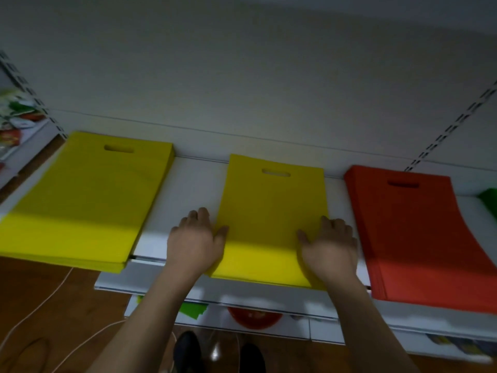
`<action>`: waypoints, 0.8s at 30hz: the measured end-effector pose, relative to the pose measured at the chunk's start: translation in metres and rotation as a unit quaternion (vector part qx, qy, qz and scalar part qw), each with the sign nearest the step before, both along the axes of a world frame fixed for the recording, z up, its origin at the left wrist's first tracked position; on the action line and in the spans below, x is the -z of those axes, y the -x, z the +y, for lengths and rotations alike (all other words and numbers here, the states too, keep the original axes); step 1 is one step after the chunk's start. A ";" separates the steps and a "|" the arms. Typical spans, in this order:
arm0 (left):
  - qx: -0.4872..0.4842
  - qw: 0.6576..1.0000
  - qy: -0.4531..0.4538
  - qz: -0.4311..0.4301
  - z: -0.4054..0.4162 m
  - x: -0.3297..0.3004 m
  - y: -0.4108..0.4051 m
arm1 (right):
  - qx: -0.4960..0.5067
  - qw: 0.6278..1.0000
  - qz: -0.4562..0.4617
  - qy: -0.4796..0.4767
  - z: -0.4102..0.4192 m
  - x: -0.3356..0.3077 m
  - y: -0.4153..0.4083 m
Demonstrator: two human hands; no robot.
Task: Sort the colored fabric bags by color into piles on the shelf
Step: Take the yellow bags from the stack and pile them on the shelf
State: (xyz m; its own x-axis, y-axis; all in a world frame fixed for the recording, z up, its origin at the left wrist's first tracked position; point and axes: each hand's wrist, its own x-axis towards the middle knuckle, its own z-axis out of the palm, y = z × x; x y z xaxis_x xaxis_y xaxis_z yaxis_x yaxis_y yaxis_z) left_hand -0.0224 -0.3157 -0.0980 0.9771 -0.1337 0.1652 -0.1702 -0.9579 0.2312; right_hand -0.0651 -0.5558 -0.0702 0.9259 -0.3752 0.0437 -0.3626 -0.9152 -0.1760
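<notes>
Progress, left to right: thick pile of flat yellow fabric bags [80,203] at frame left on white shelf [185,189], looks settled. Centre: thinner yellow fabric bag stack [271,211] overhanging shelf front; left hand [195,238] and right hand [329,243] flank its sides, fingers [200,215] fairly straight, thumbs on top, squaring it. Right: orange-red bag pile [411,232] done. Green bag corner [490,203] at right edge. Judgement: two yellow piles left unmerged.
</notes>
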 end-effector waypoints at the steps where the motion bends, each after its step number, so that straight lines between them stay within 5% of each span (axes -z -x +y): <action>1: -0.005 1.000 0.007 0.007 0.007 -0.003 0.002 | -0.016 1.000 -0.014 -0.015 0.013 -0.003 -0.002; 6: -0.061 0.998 0.006 0.004 0.075 -0.027 0.000 | -0.116 0.990 -0.033 -0.077 0.106 -0.023 -0.023; 12: -0.167 0.985 -0.030 0.019 0.187 -0.039 -0.005 | -0.196 0.969 0.062 -0.140 0.217 -0.023 -0.057; 19: -0.276 0.953 -0.088 0.088 0.280 -0.040 -0.019 | -0.180 0.967 0.149 -0.104 0.284 -0.009 -0.089; 24: -0.305 0.939 -0.081 0.135 0.295 -0.037 -0.027 | -0.152 0.961 0.153 -0.171 0.279 0.002 -0.094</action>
